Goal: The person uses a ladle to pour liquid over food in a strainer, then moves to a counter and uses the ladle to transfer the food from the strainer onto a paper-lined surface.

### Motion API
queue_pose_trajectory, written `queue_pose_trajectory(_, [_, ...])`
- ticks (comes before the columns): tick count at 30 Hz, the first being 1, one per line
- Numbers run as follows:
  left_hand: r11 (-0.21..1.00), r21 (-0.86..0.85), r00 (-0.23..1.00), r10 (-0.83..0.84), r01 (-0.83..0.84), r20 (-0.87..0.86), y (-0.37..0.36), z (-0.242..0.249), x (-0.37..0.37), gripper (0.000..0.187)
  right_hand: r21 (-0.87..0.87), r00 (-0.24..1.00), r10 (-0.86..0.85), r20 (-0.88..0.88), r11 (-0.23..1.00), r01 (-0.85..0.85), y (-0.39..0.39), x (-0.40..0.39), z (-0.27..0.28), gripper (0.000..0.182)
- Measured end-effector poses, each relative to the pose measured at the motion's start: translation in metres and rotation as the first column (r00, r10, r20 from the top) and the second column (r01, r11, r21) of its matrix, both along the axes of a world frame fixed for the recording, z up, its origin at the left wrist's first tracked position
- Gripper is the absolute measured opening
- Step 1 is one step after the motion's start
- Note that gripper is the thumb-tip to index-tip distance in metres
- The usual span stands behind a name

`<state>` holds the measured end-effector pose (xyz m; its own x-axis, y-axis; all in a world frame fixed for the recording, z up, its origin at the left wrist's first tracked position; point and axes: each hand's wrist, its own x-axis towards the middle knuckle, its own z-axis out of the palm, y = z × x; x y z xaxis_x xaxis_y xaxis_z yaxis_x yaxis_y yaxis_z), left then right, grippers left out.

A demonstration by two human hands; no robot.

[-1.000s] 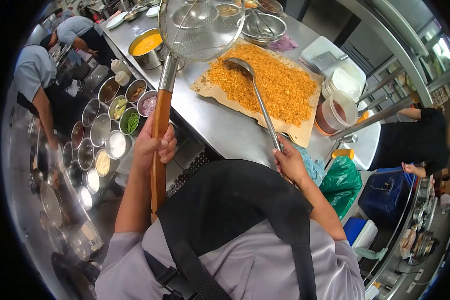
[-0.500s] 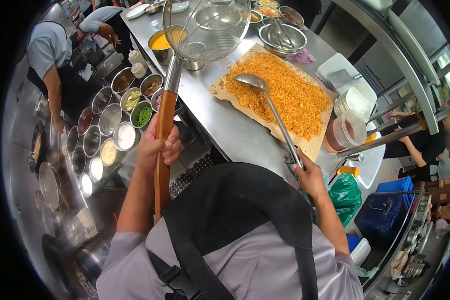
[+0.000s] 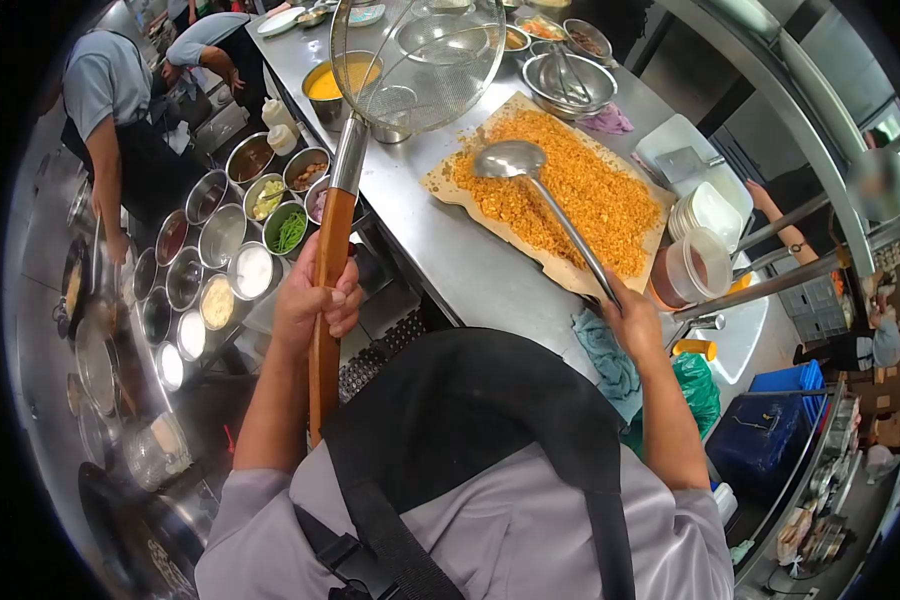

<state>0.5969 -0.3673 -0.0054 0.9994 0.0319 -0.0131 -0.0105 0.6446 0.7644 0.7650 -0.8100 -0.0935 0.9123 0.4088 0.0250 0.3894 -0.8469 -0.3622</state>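
Spreading fried crumbs (image 3: pixel 580 195) (on paper): right hand (image 3: pixel 632 322) gripping ladle (image 3: pixel 510 160), left hand (image 3: pixel 315 300) gripping strainer (image 3: pixel 415 60). Next, probably: level thick spots.

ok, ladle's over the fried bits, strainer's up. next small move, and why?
Probably draw the ladle across the orange crumbs to spread them. Its bowl sits on the heap at the paper's near end, the right hand grips the handle, and the left hand holds the strainer lifted clear above the counter.
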Motion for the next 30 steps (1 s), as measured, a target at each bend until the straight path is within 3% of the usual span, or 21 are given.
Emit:
queue_pose_trajectory(1, [1.0, -0.002, 1.0, 0.005, -0.005, -0.002, 0.001, -0.001, -0.001, 0.076, -0.002, 1.0, 0.005, -0.002, 1.0, -0.005, -0.003, 0.004, -0.004, 0.056])
queue_pose_trajectory(3, [0.999, 0.0, 0.999, 0.035, -0.035, -0.027, 0.0, -0.001, -0.001, 0.075, 0.185, 0.992, -0.006, 0.129, 0.983, -0.018, -0.009, 0.005, -0.017, 0.06])
queue_pose_trajectory(9, [1.0, -0.027, 0.999, 0.015, -0.016, -0.028, -0.001, -0.003, 0.009, 0.075, 0.06, 0.981, -0.193, 0.0, 0.979, 0.193, 0.015, 0.026, 0.006, 0.06])
queue_pose_trajectory(13, [0.999, -0.024, 0.999, 0.026, -0.027, -0.034, -0.001, -0.005, 0.005, 0.075, 0.122, 0.988, -0.052, 0.144, 0.992, 0.035, -0.068, -0.02, -0.008, 0.06])
queue_pose_trajectory(15, [0.999, -0.019, 0.997, 0.041, -0.042, -0.061, -0.002, -0.006, 0.002, 0.085, 0.134, 0.991, -0.12, 0.05, 0.985, 0.113, -0.093, -0.057, 0.006, 0.059])
queue_pose_trajectory(18, [0.999, -0.019, 0.998, 0.048, -0.049, -0.051, 0.0, -0.01, 0.002, 0.084, 0.225, 0.969, -0.222, -0.104, 0.944, 0.24, -0.117, -0.096, 0.008, 0.058])
queue_pose_trajectory(22, [0.999, -0.051, 0.999, 0.013, -0.015, -0.036, -0.004, -0.017, 0.014, 0.081, 0.196, 0.989, -0.145, -0.017, 0.97, 0.146, -0.107, -0.093, -0.012, 0.056])
queue_pose_trajectory(23, [0.998, -0.06, 1.0, -0.005, 0.003, -0.026, -0.004, -0.018, 0.018, 0.08, 0.239, 0.982, -0.17, -0.082, 0.953, 0.185, -0.089, -0.085, -0.013, 0.056])
queue_pose_trajectory(26, [0.997, -0.066, 0.999, -0.038, 0.036, -0.031, -0.008, -0.015, 0.026, 0.08, 0.267, 0.994, -0.096, 0.06, 0.961, 0.077, -0.046, -0.054, -0.026, 0.056])
queue_pose_trajectory(30, [0.995, -0.069, 0.996, -0.081, 0.078, -0.04, -0.015, -0.011, 0.032, 0.084, 0.101, 0.989, -0.064, 0.135, 0.994, 0.051, -0.024, -0.033, -0.018, 0.056])
